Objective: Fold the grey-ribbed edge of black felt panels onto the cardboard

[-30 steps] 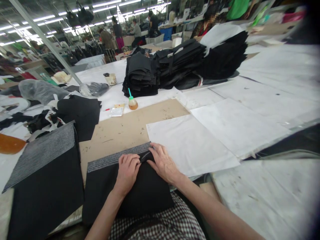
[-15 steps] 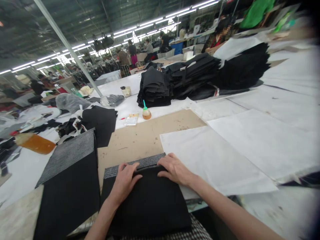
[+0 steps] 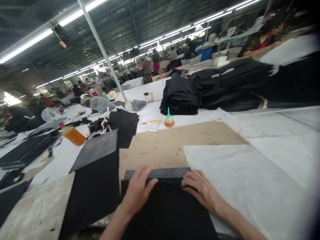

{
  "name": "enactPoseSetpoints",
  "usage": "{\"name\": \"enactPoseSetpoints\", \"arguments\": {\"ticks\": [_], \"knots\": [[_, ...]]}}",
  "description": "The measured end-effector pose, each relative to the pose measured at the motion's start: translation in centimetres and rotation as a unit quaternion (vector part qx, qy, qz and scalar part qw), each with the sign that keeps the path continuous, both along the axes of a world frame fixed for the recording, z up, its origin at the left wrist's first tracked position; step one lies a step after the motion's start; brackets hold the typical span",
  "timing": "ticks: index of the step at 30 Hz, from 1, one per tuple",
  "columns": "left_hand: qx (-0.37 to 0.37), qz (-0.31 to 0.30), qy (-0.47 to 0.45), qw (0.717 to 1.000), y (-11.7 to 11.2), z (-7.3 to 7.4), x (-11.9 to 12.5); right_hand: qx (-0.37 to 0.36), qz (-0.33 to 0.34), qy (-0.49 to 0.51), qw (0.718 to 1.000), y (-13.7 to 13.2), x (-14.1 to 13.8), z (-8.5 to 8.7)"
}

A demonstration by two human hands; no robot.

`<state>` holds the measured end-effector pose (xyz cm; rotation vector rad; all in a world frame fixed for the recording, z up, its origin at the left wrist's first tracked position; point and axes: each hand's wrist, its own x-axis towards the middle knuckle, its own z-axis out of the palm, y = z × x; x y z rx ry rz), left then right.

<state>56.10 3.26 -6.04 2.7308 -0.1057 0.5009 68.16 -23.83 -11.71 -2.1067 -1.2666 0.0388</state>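
A black fabric panel (image 3: 165, 213) lies in front of me at the near table edge. Along its far side runs a grey ribbed strip (image 3: 170, 173). My left hand (image 3: 140, 190) rests at the left part of the panel's upper edge, thumb and fingers apart. At the right end of that edge, my right hand (image 3: 201, 186) is closed, with the black cloth pinched between thumb and curled fingers. Between the hands the cloth's edge bows slightly. Some of the edge is hidden under the fingers.
Left lies another black panel with a ribbed grey top (image 3: 97, 148). Beyond are a brown board (image 3: 160, 146), white sheets (image 3: 225, 166), a small green-nozzled bottle (image 3: 169, 120), an orange-liquid bottle (image 3: 73, 135) and black fabric stacks (image 3: 182, 93). A person (image 3: 265, 36) sits far right.
My view has swung left, so things sit farther right. My right hand's fingers have curled in on the cloth edge, which now bows between the hands. My left hand remains near the edge.
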Motion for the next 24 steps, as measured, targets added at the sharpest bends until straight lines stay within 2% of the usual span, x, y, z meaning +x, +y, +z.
{"name": "enactPoseSetpoints", "arguments": {"ticks": [1,3,5,9,13,19,24], "knots": [[-0.005,-0.056,0.027,0.998,-2.1,-0.3,1.1,0.001,0.000,-0.001,1.000,0.0,0.0,-0.1],[0.009,-0.129,0.047,0.990,-5.4,-1.4,2.9,0.000,-0.004,0.000,1.000,-0.1,-0.1,-0.3],[0.031,-0.153,0.037,0.987,-7.3,-3.0,3.9,-0.002,-0.025,0.008,1.000,-0.4,-0.3,-0.4],[0.038,-0.153,-0.018,0.987,-7.4,-6.4,5.2,-0.014,-0.074,0.017,0.997,-1.6,0.5,-0.4],[0.030,-0.161,-0.067,0.984,-6.2,-8.5,6.4,-0.018,-0.050,0.023,0.998,-3.2,1.9,0.3],[-0.001,-0.178,-0.099,0.979,-5.9,-9.7,7.5,-0.012,-0.027,-0.011,1.000,-3.8,2.9,0.5],[-0.016,-0.158,-0.032,0.987,-6.4,-8.5,6.6,0.006,-0.021,0.010,1.000,-3.6,3.0,-0.3]]}}
